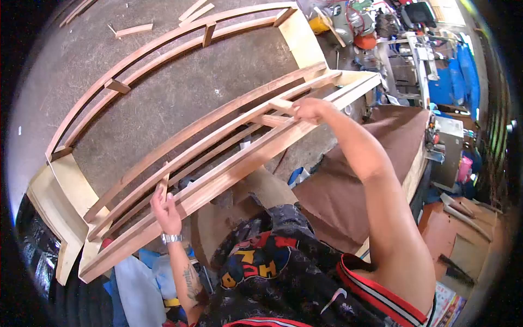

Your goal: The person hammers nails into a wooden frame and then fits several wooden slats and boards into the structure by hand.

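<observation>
A long wooden frame (pixel 234 169) of parallel rails and pale end panels stretches from lower left to upper right. My left hand (pixel 166 212), with a metal watch on its wrist, is at the near rails at lower left, its fingers around a short upright wooden piece (pixel 164 184). My right hand (pixel 311 110) is closed on a short wood block (pixel 282 105) that lies across the rails near the right end. Another short crosspiece (pixel 271 121) sits between the rails just left of that hand.
Beyond the rails, a curved double rail (pixel 131 64) with short spacers joins the pale end panels. Loose wood strips (pixel 134 30) lie on the floor (pixel 180 103). A brown cloth-covered surface (pixel 354 180) is at right, with tools and clutter (pixel 370 24) behind it.
</observation>
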Demonstrator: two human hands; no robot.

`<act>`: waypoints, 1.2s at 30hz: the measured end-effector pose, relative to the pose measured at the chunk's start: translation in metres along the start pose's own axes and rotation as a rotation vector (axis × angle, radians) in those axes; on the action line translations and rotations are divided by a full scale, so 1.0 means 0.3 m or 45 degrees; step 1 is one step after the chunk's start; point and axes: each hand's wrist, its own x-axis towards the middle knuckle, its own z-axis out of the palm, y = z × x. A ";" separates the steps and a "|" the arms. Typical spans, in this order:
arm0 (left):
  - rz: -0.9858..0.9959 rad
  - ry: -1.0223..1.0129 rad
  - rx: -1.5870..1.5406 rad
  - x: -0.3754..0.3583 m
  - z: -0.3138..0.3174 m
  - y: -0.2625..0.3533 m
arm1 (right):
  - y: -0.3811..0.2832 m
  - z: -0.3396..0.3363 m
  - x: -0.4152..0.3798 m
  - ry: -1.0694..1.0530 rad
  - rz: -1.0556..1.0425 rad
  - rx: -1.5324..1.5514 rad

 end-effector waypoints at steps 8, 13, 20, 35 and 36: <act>-0.063 0.394 0.835 0.042 0.300 0.109 | 0.077 0.009 0.292 -0.119 -0.216 -0.098; -0.086 0.406 0.875 0.039 0.299 0.071 | 0.064 0.077 0.436 -0.281 -0.160 -0.045; -0.115 0.434 0.830 0.050 0.295 0.117 | 0.052 0.121 0.487 -0.280 -0.188 -0.299; -0.189 0.467 0.888 0.043 0.280 0.076 | 0.063 0.238 0.682 -0.232 -0.561 -0.599; -0.185 0.463 0.881 0.041 0.277 0.070 | 0.056 0.237 0.694 -0.265 -0.590 -0.680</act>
